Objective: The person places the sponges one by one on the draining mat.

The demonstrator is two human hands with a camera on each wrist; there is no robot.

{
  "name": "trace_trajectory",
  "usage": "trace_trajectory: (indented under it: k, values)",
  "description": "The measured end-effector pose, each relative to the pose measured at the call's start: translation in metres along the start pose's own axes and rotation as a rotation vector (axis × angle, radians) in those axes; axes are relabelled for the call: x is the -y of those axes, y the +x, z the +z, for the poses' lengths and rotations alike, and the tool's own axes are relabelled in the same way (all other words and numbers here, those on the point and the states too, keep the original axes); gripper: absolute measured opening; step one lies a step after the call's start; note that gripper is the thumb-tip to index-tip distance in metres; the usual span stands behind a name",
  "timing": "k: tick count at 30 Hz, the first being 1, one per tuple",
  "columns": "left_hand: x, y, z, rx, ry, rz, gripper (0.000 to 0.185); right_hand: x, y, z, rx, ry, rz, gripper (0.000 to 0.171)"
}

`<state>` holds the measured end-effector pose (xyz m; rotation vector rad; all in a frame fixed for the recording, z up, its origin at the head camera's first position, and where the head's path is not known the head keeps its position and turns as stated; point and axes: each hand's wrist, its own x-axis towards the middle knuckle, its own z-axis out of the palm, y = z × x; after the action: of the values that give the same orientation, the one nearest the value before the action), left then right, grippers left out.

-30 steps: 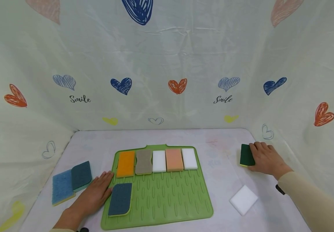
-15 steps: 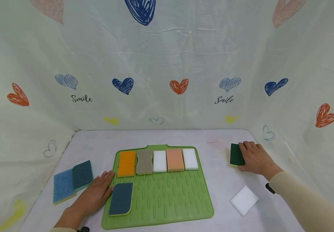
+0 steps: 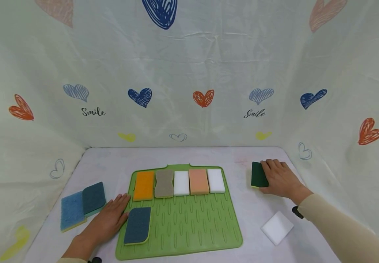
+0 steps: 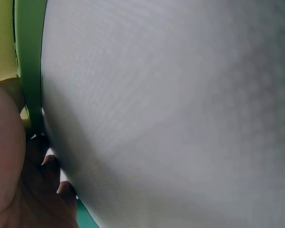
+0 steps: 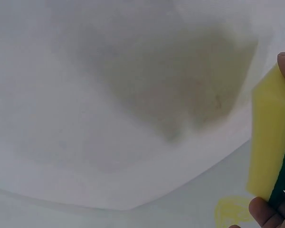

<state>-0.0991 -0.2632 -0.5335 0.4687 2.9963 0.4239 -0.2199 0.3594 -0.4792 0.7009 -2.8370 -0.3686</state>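
My right hand (image 3: 280, 179) grips a dark green scouring sponge (image 3: 259, 175) by its right side, beyond the right edge of the green mat. In the right wrist view the yellow foam of this sponge (image 5: 270, 137) faces the camera, thumb and fingertips at its two ends. My left hand (image 3: 107, 223) lies with straight fingers along the left edge of the ribbed green mat (image 3: 189, 226). Its thumb is right beside a dark blue sponge (image 3: 137, 226) at the mat's lower left. In the left wrist view the mat's edge (image 4: 29, 61) shows beside the fingers.
Along the mat's back stand an orange sponge (image 3: 144, 185), a grey-brown sponge (image 3: 164, 183), white sponges (image 3: 181, 182) and a peach sponge (image 3: 199, 181). A light blue sponge (image 3: 72, 211) and a dark teal one (image 3: 93, 197) lie left, a white square (image 3: 277, 227) right.
My right hand has moved left with the dark green scouring sponge, closer to the mat. The left hand and the other sponges stay where they were.
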Motion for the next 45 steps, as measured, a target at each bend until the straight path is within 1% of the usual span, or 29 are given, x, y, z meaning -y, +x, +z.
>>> trace_trajectory:
  k: [3,10,17,23,32,38,45]
  values:
    - [0.000,0.000,0.000,0.005,0.002,-0.002,0.062,0.007,0.003,-0.002,-0.025,0.005,-0.006,0.102]
    - [0.001,0.001,0.001,0.015,-0.001,-0.004,0.063,0.027,0.012,-0.008,-0.115,0.035,-0.036,0.105]
    - [0.000,0.001,0.000,0.013,-0.005,-0.003,0.063,0.053,0.024,-0.019,-0.169,0.063,-0.044,0.110]
    - [-0.002,0.001,-0.002,0.015,0.003,-0.005,0.063,0.085,0.035,-0.026,-0.207,0.082,-0.081,0.112]
    - [-0.002,0.000,-0.001,-0.008,0.016,0.001,0.061,0.143,0.042,-0.032,-0.286,0.103,-0.191,0.113]
    - [-0.005,0.000,-0.003,0.011,0.000,0.001,0.062,0.183,0.045,-0.038,-0.246,0.165,-0.226,0.114]
    - [-0.003,0.000,-0.002,0.026,0.002,-0.010,0.063,0.223,0.049,-0.042,-0.209,0.190,-0.279,0.115]
